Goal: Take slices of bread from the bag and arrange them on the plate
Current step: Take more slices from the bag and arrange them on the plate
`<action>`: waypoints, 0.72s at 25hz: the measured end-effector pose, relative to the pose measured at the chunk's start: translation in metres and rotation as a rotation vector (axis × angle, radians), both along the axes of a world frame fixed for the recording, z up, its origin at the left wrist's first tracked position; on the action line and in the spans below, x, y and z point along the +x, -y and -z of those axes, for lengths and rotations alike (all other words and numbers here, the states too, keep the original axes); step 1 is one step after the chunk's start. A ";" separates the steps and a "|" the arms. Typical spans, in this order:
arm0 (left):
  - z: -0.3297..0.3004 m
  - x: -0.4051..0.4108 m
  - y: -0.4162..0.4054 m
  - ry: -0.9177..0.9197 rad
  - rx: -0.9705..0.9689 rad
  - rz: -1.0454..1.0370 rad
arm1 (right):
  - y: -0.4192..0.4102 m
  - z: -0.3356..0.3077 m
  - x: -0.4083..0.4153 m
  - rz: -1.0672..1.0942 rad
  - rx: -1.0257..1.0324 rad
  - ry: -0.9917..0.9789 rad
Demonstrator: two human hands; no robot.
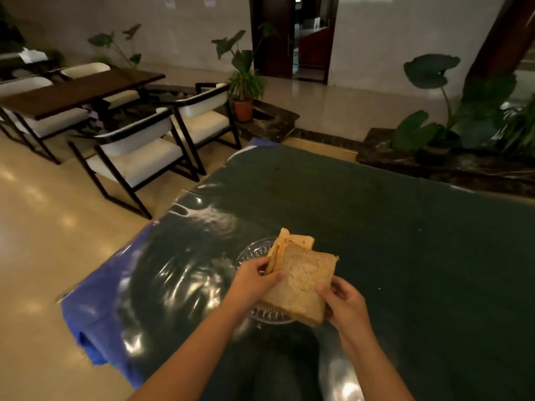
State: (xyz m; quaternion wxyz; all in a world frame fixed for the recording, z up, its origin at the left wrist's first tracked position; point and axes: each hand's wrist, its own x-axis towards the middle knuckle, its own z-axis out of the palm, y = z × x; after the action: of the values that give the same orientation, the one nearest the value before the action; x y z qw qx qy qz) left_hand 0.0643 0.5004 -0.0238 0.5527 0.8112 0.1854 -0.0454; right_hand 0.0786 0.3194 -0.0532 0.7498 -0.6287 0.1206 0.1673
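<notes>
Both my hands hold a small stack of brown bread slices point(301, 282) just above a clear glass plate point(254, 251) on the dark green table point(405, 241). My left hand point(254, 280) grips the stack's left edge, thumb on the top slice. My right hand point(344, 305) pinches the near right corner. The slices fan apart at the far end, tilted over the plate. Most of the plate is hidden under the bread and my hands. No bread bag is in view.
The table's left edge point(121, 270) is covered in shiny blue-backed plastic and drops to a tiled floor. Chairs point(139, 157) and a dark dining table point(72, 94) stand far left. Potted plants point(244, 82) line the back wall.
</notes>
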 end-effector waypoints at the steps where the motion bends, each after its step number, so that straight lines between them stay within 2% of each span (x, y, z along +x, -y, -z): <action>1: 0.006 0.009 -0.007 -0.013 0.004 0.006 | -0.005 0.005 0.008 0.012 -0.014 -0.016; 7: 0.062 0.062 -0.044 -0.040 0.131 0.099 | -0.042 0.054 0.044 0.140 -0.095 -0.129; 11: 0.097 0.083 -0.066 -0.060 0.139 0.186 | -0.072 0.084 0.052 0.222 -0.176 -0.189; 18: 0.138 0.094 -0.080 -0.010 0.210 0.371 | -0.093 0.109 0.055 0.278 -0.520 -0.199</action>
State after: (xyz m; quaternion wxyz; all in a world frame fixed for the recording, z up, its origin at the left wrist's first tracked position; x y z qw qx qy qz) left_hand 0.1585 0.5807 -0.1617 0.4464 0.8843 0.0395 -0.1309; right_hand 0.1336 0.4126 -0.1621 0.5640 -0.7575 0.3170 0.0874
